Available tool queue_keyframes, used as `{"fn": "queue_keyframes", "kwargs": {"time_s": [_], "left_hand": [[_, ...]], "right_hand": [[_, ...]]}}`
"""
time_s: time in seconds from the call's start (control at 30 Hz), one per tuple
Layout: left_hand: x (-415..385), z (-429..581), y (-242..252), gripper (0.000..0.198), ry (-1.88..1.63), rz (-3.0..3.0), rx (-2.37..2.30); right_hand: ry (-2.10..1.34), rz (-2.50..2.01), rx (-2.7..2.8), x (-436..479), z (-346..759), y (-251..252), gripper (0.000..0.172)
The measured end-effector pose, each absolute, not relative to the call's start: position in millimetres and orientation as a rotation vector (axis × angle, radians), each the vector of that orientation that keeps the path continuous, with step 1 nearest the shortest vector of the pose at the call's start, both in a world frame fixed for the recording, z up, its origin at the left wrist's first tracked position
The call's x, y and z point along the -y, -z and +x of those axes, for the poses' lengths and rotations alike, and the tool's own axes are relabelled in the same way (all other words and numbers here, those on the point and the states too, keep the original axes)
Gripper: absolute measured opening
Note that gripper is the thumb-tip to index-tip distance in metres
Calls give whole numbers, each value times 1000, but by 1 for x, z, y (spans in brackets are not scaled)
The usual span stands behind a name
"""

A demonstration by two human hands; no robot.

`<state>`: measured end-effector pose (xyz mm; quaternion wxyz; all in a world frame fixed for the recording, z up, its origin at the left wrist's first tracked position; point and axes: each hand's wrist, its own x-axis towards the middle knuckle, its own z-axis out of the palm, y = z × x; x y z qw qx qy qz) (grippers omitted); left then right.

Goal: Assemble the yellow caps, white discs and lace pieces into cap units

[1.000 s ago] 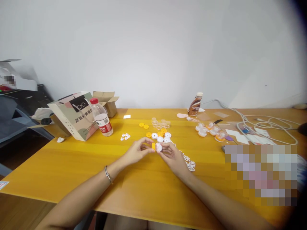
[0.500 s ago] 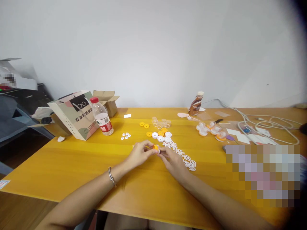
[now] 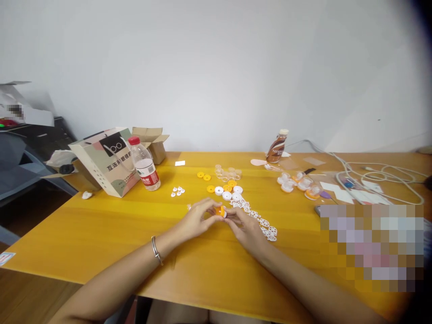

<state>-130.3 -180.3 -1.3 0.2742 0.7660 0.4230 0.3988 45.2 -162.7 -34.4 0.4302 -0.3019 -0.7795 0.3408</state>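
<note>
My left hand (image 3: pixel 195 219) and my right hand (image 3: pixel 243 227) meet over the middle of the yellow table (image 3: pixel 118 238), fingertips pinched together on a small round plastic piece (image 3: pixel 220 211) that is orange with a white half. Just beyond my fingers lie several white and orange discs (image 3: pixel 227 191) and a group of clear caps (image 3: pixel 228 173). A row of white spoked wheels (image 3: pixel 261 223) runs along the table beside my right hand. A metal bracelet (image 3: pixel 155 250) sits on my left wrist.
A paper bag (image 3: pixel 104 161), a water bottle (image 3: pixel 144 169) and an open carton (image 3: pixel 151 139) stand at the back left. Small white parts (image 3: pixel 177 191) lie near the bottle. A brown drink bottle (image 3: pixel 277 146), assembled orange-and-clear pieces (image 3: pixel 299 183) and white cables (image 3: pixel 378 175) are at the back right.
The orange and white halves, held slightly apart a second ago, are now pressed together between both hands. The hands have dropped a little closer to the table.
</note>
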Motion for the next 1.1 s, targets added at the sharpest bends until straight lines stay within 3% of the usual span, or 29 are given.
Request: {"fn": "queue_keyframes", "kwargs": {"time_s": [0.3,0.57,0.7,0.83,1.1], "left_hand": [[179,-135,-2,21,-799,2249,-1225],[191,-139,-8,23,-366,2687,-1130],[186,-134,-9,34,-474,2700,-1169],[162,-120,0,29,-570,2719,-1237],[129,-90,15,21,-530,2824,-1170]], "right_hand": [[-1178,-814,1975,152,50,13,26],[-554,-1504,2070,90,113,-5,28],[-820,-1573,2314,84,134,-5,35],[-1080,-1450,2413,88,135,-5,38],[-1150,-1364,2284,88,124,2,35]]}}
